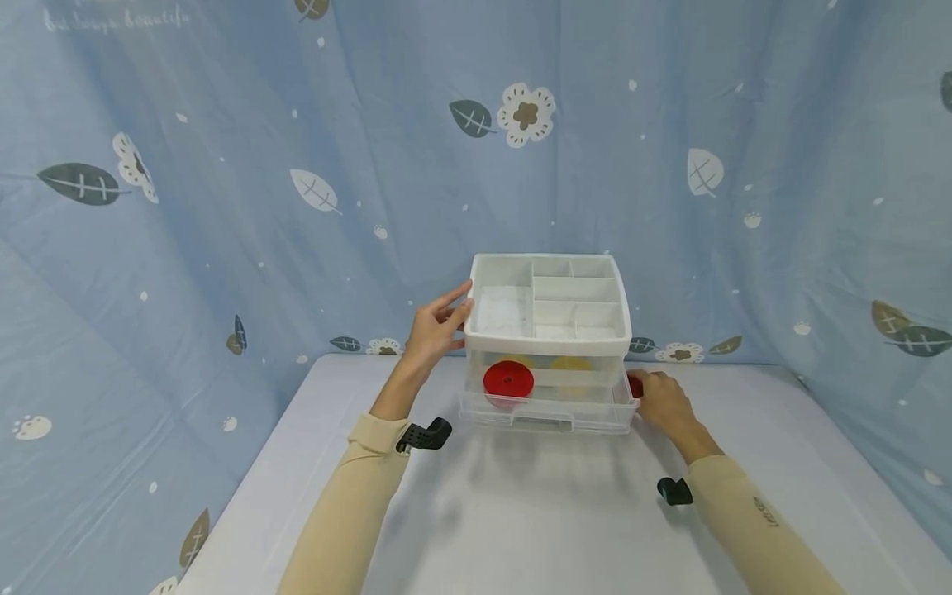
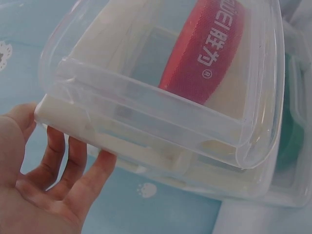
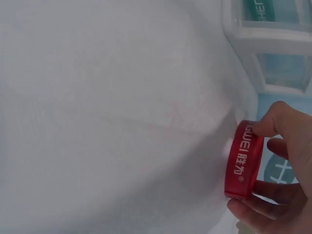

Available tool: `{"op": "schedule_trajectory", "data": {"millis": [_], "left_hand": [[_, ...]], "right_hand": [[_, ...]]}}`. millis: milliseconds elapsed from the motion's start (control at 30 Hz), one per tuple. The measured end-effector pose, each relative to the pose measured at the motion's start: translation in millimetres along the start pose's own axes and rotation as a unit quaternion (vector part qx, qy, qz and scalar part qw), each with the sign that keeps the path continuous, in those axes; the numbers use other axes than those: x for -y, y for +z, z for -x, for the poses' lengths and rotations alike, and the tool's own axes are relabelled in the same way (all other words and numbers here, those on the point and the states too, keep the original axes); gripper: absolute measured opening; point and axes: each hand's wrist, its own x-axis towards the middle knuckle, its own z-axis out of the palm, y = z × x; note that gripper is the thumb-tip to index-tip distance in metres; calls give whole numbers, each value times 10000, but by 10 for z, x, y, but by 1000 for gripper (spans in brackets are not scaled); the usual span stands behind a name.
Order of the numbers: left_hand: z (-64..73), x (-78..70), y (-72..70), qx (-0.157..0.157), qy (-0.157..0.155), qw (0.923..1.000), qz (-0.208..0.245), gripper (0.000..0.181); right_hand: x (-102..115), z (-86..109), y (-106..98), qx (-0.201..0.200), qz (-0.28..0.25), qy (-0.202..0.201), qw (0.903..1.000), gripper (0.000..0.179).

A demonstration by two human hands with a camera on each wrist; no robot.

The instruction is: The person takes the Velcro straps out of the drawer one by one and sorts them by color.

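Observation:
My left hand (image 1: 434, 326) grips the left side of a white drawer organizer (image 1: 546, 343), its thumb near the top corner and fingers along the side frame (image 2: 161, 156). My right hand (image 1: 664, 402) is just right of the organizer, low over the table. Between thumb and fingers it holds a red roll of tape (image 3: 243, 158) with white lettering. Another red roll (image 1: 508, 378) stands in the pulled-out clear drawer (image 1: 476, 409). Yellow round things (image 1: 571, 370) show behind it. In the left wrist view, a green roll (image 2: 291, 117) shows through a lower clear drawer.
The organizer's top tray (image 1: 550, 343) has several compartments. It stands on a white-covered table (image 1: 550, 521), near the far edge. Behind hangs a blue curtain (image 1: 402, 149) with leaf and flower prints. Black wrist mounts (image 1: 426, 435) are strapped at both sleeves.

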Motion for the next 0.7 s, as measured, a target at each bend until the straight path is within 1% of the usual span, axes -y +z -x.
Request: {"op": "schedule_trajectory", "data": {"millis": [133, 300, 467, 567, 600, 700], "left_hand": [[2, -5, -1, -7, 15, 10000, 25, 40], [12, -17, 6, 24, 6, 10000, 50, 40], [7, -24, -9, 43, -12, 10000, -3, 41], [-1, -35, -26, 96, -38, 9999, 45, 42], [15, -68, -27, 131, -55, 9999, 61, 43], [0, -43, -14, 138, -40, 9998, 110, 43]], "right_hand": [[-16, -25, -11, 128, -89, 2, 9999, 49], [-29, -44, -23, 187, -42, 4, 9998, 49], [-39, -26, -2, 304, 52, 10, 9995, 52], [-54, -9, 26, 381, 148, -73, 9991, 55], [-64, -5, 36, 406, 147, -91, 9990, 56], [-62, 35, -3, 562, -7, -103, 9984, 58]]}}
